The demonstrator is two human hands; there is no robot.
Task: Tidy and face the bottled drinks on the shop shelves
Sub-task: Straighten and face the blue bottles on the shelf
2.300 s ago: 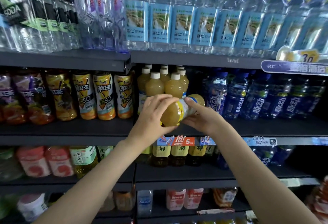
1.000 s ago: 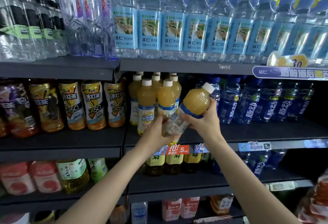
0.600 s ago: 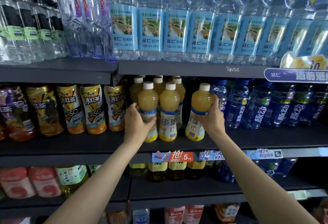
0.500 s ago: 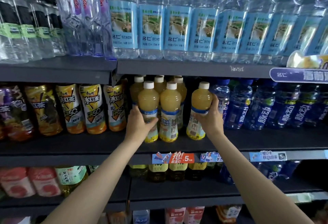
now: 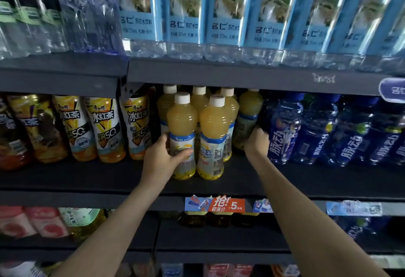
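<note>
Left hand (image 5: 163,159) wrapped around front-left yellow juice bottle (image 5: 182,136) on middle shelf (image 5: 87,178), right hand (image 5: 257,143) reached far back, gripping another juice bottle (image 5: 248,118) beside blue bottles (image 5: 285,127)

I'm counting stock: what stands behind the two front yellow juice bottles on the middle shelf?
Behind the front pair stand at least three more white-capped juice bottles, only their caps and shoulders showing. Anything deeper is hidden by them and the dark shelf above.

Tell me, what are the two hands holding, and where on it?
The left hand wraps the front-left juice bottle around its label. The right hand reaches to another juice bottle farther back; its grip is hidden.
</note>
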